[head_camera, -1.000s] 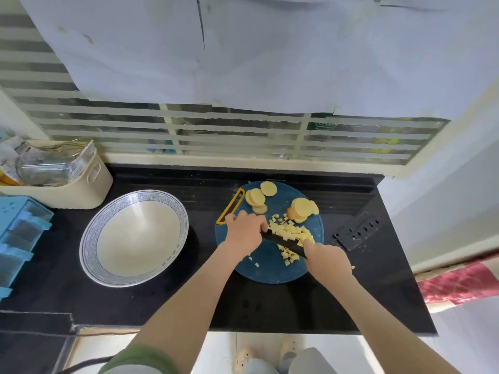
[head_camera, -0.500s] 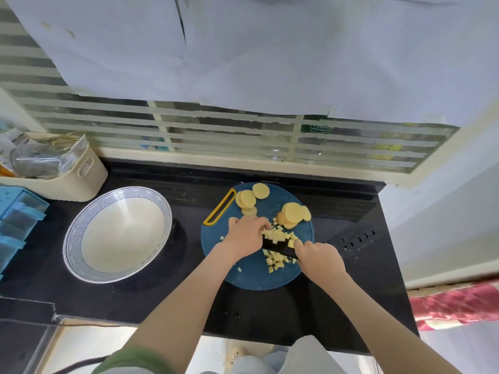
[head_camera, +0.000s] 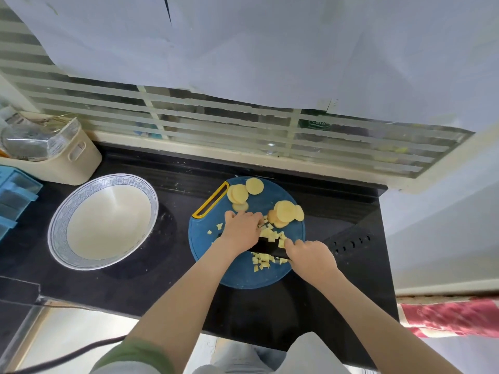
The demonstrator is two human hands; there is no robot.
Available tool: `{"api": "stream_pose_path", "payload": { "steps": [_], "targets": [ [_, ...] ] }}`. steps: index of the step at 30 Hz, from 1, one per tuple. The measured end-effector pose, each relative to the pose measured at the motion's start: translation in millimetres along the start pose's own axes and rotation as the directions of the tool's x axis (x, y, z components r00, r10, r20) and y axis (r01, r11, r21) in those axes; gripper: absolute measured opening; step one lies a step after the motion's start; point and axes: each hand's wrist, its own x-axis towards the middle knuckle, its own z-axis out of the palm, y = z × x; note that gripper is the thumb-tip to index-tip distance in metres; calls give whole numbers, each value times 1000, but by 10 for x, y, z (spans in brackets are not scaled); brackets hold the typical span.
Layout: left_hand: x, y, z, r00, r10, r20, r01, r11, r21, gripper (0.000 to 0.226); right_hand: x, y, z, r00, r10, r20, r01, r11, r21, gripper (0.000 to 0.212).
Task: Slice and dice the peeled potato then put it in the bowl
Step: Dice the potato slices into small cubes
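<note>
- Knife: handle enclosed by the right hand. Only a strip of dark blade shows, and its far end passes beneath the left hand.
- Left hand: fingertips curl down out of sight. Whatever they press or hold cannot be told.
- Diced potato: partly covered by both hands, pieces too small to count.
- Potato slices: overlapping, number unclear.
- Black perforated object on the counter: near end behind the right hand, kind not identifiable.
- Blue tray and cream basket: cut by the left edge. The basket's wrappers are unreadable.
- Red cloth: cut by the right edge.
- Cable: runs off the bottom-left corner.
- Items behind the frosted window: blurred.
</note>
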Motion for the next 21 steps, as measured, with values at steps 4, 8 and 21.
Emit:
{"api": "stream_pose_path", "payload": {
  "steps": [4, 8, 21],
  "targets": [
    [-20, 102, -88, 984, 155, 90, -130, 963, -238, 16, 20, 4, 16, 997, 14, -70, -14, 1000, -11, 45],
    [1, 99, -82, 955, 193, 223, -158, 973, -166, 20, -20, -67, 3, 998, 58, 27, -57, 997, -56, 30],
    [-179, -580, -98, 930, -358, -89, 282, 846, -453, 48, -55, -195, -90, 967, 229, 113, -241, 965, 105, 18]
  ]
}}
